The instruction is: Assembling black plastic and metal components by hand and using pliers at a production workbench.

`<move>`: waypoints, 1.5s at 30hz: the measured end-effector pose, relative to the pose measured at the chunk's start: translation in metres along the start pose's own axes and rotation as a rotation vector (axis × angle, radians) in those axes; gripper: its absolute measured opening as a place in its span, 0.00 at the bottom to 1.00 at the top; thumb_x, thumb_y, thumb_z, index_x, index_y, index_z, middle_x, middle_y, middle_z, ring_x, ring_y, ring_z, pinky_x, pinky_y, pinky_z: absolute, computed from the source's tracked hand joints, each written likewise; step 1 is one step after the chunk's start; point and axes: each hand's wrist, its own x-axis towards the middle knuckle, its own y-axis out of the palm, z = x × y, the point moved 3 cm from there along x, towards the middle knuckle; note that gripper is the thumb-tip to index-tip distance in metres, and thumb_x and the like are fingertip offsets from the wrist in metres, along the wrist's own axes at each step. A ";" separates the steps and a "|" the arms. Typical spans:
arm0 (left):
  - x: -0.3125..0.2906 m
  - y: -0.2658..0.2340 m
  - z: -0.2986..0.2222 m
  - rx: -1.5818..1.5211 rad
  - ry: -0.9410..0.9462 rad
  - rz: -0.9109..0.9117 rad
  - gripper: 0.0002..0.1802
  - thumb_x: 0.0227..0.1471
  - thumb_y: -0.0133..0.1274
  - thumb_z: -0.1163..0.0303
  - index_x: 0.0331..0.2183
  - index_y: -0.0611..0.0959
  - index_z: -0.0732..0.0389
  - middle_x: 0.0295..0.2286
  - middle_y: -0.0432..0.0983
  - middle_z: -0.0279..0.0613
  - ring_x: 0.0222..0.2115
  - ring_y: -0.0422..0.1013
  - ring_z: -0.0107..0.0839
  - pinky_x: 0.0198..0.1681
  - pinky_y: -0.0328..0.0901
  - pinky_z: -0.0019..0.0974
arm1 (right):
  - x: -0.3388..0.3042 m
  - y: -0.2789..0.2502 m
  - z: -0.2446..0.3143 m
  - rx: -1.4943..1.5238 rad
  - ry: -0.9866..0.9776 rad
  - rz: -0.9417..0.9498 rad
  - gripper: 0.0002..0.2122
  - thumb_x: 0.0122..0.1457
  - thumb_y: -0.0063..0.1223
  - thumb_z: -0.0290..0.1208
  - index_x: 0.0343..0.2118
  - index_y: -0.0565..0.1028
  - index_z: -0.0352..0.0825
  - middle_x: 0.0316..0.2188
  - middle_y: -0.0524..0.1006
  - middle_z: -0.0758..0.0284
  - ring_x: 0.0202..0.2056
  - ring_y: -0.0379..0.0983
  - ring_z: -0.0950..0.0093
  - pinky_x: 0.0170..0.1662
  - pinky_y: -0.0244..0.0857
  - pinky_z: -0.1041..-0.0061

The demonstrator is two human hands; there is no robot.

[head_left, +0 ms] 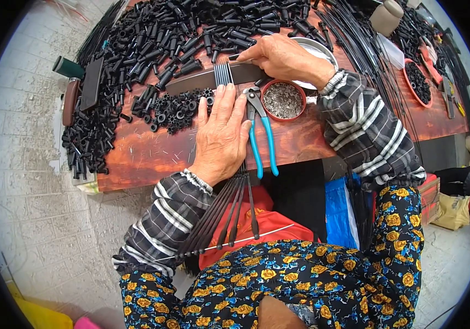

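My left hand (222, 131) lies flat, fingers stretched out, on a row of thin grey ribs (223, 74), like umbrella ribs. Below that hand the ribs turn dark and fan out toward my lap, where their thickened ends line up along a thin pale rod (273, 232). At the ribs' far ends my right hand (287, 59) pinches a small dark piece that I cannot make out. Under the ribs runs a flat grey bar (190, 83). Beside my left hand rest pliers with blue handles (270, 142). A red bowl (304, 104) holds small metal bits.
Black tubular parts (163, 41) heap across the back and left of the wooden table (147, 159). Small black rings (174, 109) lie before them. Behind my right hand stands a metal bowl (328, 52). Long black rods (350, 38) and a second red bowl (429, 96) are further right.
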 end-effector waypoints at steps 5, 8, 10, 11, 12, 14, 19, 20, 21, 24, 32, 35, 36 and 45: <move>0.000 0.001 -0.001 -0.011 0.004 0.000 0.26 0.55 0.47 0.65 0.54 0.69 0.65 0.58 0.57 0.54 0.61 0.50 0.47 0.62 0.41 0.55 | 0.002 0.005 -0.013 0.026 -0.049 -0.010 0.14 0.56 0.49 0.21 0.43 0.80 0.42 0.30 0.80 0.57 0.31 0.77 0.63 0.35 0.69 0.68; 0.001 0.001 0.000 -0.016 0.003 0.003 0.26 0.55 0.47 0.65 0.54 0.69 0.65 0.58 0.57 0.54 0.62 0.50 0.47 0.62 0.41 0.55 | 0.002 0.005 -0.013 0.052 -0.043 -0.011 0.14 0.56 0.49 0.22 0.43 0.80 0.42 0.30 0.80 0.57 0.30 0.77 0.63 0.35 0.68 0.67; 0.001 0.000 -0.001 -0.022 0.003 -0.001 0.26 0.55 0.47 0.65 0.54 0.69 0.65 0.58 0.57 0.54 0.62 0.50 0.47 0.62 0.41 0.55 | 0.000 0.003 -0.011 0.036 -0.029 -0.005 0.14 0.56 0.49 0.22 0.43 0.79 0.42 0.30 0.80 0.57 0.30 0.77 0.63 0.35 0.68 0.67; 0.001 0.000 -0.001 -0.026 0.003 -0.004 0.26 0.55 0.47 0.65 0.54 0.69 0.65 0.58 0.57 0.53 0.62 0.50 0.47 0.62 0.41 0.55 | 0.000 0.000 -0.008 -0.003 -0.037 -0.006 0.14 0.56 0.49 0.22 0.43 0.79 0.42 0.30 0.80 0.57 0.30 0.76 0.63 0.34 0.68 0.67; 0.001 0.000 -0.001 -0.028 0.006 -0.004 0.26 0.55 0.47 0.65 0.54 0.69 0.65 0.58 0.57 0.53 0.62 0.50 0.47 0.62 0.41 0.55 | -0.001 -0.002 -0.006 -0.042 -0.044 -0.007 0.14 0.56 0.49 0.22 0.43 0.79 0.41 0.31 0.80 0.57 0.30 0.76 0.63 0.34 0.68 0.67; 0.000 0.001 0.001 -0.012 0.007 -0.008 0.26 0.55 0.46 0.65 0.54 0.69 0.65 0.58 0.57 0.54 0.62 0.50 0.47 0.62 0.40 0.56 | 0.000 0.001 -0.004 -0.001 -0.047 -0.033 0.13 0.53 0.50 0.22 0.41 0.81 0.41 0.30 0.80 0.56 0.31 0.77 0.61 0.36 0.69 0.66; 0.002 0.001 -0.002 -0.024 0.009 0.004 0.26 0.55 0.46 0.65 0.54 0.68 0.65 0.58 0.56 0.54 0.62 0.50 0.47 0.62 0.41 0.56 | -0.001 0.004 -0.014 0.127 -0.032 -0.079 0.14 0.51 0.50 0.22 0.38 0.82 0.41 0.30 0.80 0.56 0.32 0.78 0.59 0.36 0.70 0.64; 0.002 0.001 -0.002 -0.021 0.009 0.006 0.26 0.55 0.46 0.65 0.55 0.68 0.65 0.58 0.56 0.54 0.62 0.50 0.47 0.62 0.41 0.56 | -0.001 0.005 -0.013 0.117 -0.042 -0.080 0.14 0.50 0.50 0.21 0.39 0.82 0.40 0.30 0.80 0.56 0.32 0.78 0.59 0.37 0.70 0.64; 0.002 0.002 -0.002 -0.023 0.016 0.011 0.26 0.55 0.46 0.65 0.55 0.68 0.65 0.58 0.56 0.54 0.62 0.50 0.47 0.62 0.41 0.56 | -0.001 0.006 -0.013 0.106 -0.052 -0.082 0.14 0.50 0.49 0.21 0.39 0.81 0.40 0.30 0.80 0.56 0.32 0.78 0.59 0.37 0.70 0.64; 0.000 0.001 0.001 0.009 -0.008 0.032 0.27 0.56 0.46 0.65 0.55 0.68 0.64 0.59 0.55 0.54 0.62 0.50 0.47 0.62 0.41 0.56 | 0.003 0.002 -0.002 0.056 -0.009 -0.002 0.14 0.54 0.48 0.19 0.42 0.80 0.39 0.34 0.80 0.57 0.36 0.77 0.63 0.40 0.69 0.68; 0.003 0.001 -0.001 -0.006 -0.003 0.040 0.27 0.56 0.45 0.65 0.56 0.67 0.64 0.59 0.55 0.53 0.62 0.49 0.47 0.62 0.40 0.56 | 0.000 0.002 -0.010 0.093 0.009 -0.016 0.13 0.53 0.49 0.19 0.40 0.80 0.36 0.34 0.80 0.57 0.36 0.78 0.63 0.41 0.70 0.69; 0.002 0.001 0.000 -0.014 -0.005 0.038 0.27 0.57 0.45 0.64 0.56 0.67 0.64 0.59 0.55 0.54 0.62 0.49 0.47 0.62 0.40 0.57 | 0.001 0.003 -0.008 0.096 0.012 0.004 0.13 0.53 0.49 0.19 0.40 0.80 0.36 0.34 0.80 0.57 0.36 0.78 0.62 0.41 0.69 0.69; 0.001 0.001 0.001 -0.018 -0.007 0.039 0.27 0.57 0.45 0.64 0.56 0.67 0.64 0.59 0.55 0.54 0.62 0.49 0.47 0.62 0.40 0.57 | 0.001 0.003 -0.007 0.116 0.005 0.001 0.13 0.53 0.49 0.19 0.40 0.80 0.36 0.34 0.80 0.57 0.36 0.78 0.62 0.41 0.69 0.70; 0.002 0.000 0.000 -0.049 -0.006 0.034 0.26 0.57 0.45 0.65 0.56 0.67 0.63 0.59 0.55 0.54 0.62 0.49 0.48 0.62 0.40 0.57 | 0.002 0.004 -0.015 0.226 0.011 0.017 0.14 0.53 0.48 0.18 0.41 0.80 0.36 0.34 0.80 0.56 0.36 0.78 0.64 0.40 0.69 0.70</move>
